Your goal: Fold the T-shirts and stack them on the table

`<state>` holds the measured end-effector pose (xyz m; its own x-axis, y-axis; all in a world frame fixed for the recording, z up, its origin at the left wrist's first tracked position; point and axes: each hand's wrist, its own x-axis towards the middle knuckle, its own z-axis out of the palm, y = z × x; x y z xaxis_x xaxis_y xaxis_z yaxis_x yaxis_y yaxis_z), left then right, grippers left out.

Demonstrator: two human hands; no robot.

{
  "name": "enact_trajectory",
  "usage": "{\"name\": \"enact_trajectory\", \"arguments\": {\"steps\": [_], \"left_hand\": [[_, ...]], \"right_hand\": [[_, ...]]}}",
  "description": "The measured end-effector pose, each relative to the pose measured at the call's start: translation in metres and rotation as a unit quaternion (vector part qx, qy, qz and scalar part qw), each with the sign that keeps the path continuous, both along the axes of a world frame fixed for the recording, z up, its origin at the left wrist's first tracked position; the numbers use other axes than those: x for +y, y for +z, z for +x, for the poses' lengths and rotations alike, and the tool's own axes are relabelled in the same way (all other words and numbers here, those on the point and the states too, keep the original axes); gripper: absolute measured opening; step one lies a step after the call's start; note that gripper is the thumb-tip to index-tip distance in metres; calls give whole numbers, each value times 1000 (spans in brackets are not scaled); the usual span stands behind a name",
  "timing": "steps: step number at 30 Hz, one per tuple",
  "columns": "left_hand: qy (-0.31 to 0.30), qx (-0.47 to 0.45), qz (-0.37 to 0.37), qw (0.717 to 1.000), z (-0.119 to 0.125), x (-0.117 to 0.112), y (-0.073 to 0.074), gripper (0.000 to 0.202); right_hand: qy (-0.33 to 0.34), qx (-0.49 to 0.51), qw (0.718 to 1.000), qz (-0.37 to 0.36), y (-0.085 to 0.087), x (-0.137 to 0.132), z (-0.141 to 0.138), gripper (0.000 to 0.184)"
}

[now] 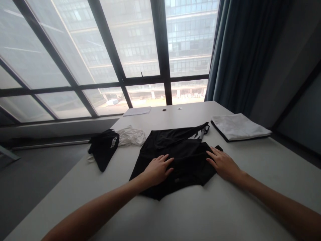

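A black garment point(184, 147) lies spread on the white table point(200, 207) in front of me. My left hand point(158, 169) rests flat on its left part, fingers stretched out toward the middle. My right hand point(223, 163) lies flat on the garment's right edge, fingers spread and pointing left. Neither hand grips the cloth. A strap with a light tag point(202, 131) sticks out at the garment's far right corner.
A folded white and black cloth stack point(239, 127) sits at the right. A second black garment point(105, 147) hangs over the table's left edge beside a crumpled white one point(131, 135). A sheet of paper point(137, 111) lies by the window.
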<state>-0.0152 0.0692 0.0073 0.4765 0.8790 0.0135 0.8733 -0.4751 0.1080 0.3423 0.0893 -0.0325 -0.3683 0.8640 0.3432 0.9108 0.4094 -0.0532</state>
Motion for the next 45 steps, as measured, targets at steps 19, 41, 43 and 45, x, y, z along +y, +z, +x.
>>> {"name": "enact_trajectory", "arguments": {"steps": [19, 41, 43, 45], "left_hand": [[139, -110, 146, 973, -40, 202, 64, 48], [115, -14, -17, 993, -6, 173, -25, 70], [121, -15, -15, 992, -7, 173, -26, 70], [129, -15, -14, 991, -8, 175, -27, 70]], "right_hand": [[82, 75, 993, -49, -14, -25, -10, 63], [10, 98, 995, -3, 25, -13, -16, 44], [16, 95, 995, -13, 10, 9, -4, 53], [-5, 81, 996, -42, -8, 20, 10, 59]]}}
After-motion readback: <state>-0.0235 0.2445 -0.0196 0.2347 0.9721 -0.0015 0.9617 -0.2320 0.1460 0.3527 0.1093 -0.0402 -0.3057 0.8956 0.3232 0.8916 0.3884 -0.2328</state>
